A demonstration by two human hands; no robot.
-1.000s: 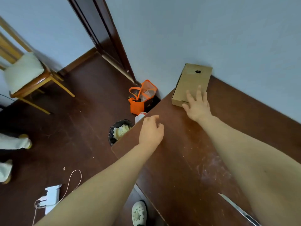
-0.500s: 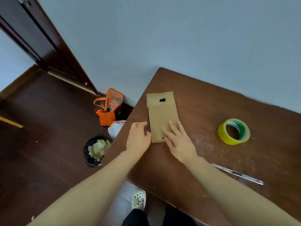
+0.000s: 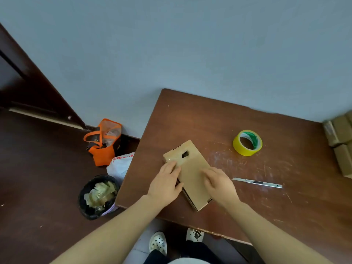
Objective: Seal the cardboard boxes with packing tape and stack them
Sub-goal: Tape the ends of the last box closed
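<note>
We are standing at the brown tabletop (image 3: 219, 119) with a flat cardboard box (image 3: 192, 174) lying near its left front corner, turned at a slant. Our left hand (image 3: 165, 184) is curling over the box's left long edge, its grip closing on that side, fingers lying on the top face. Our right hand (image 3: 219, 182) is resting on the right part of the top face, fingers bent and loosely apart, clamping nothing. A roll of yellow packing tape (image 3: 247, 142) is lying flat well to the right of the box, and a utility knife (image 3: 257, 182) is lying just right of our right hand. More cardboard boxes (image 3: 341, 141) are sitting at the tabletop's right edge. On the floor to the left are sitting an orange bag (image 3: 102, 143) and a black waste bin (image 3: 98, 197).
</note>
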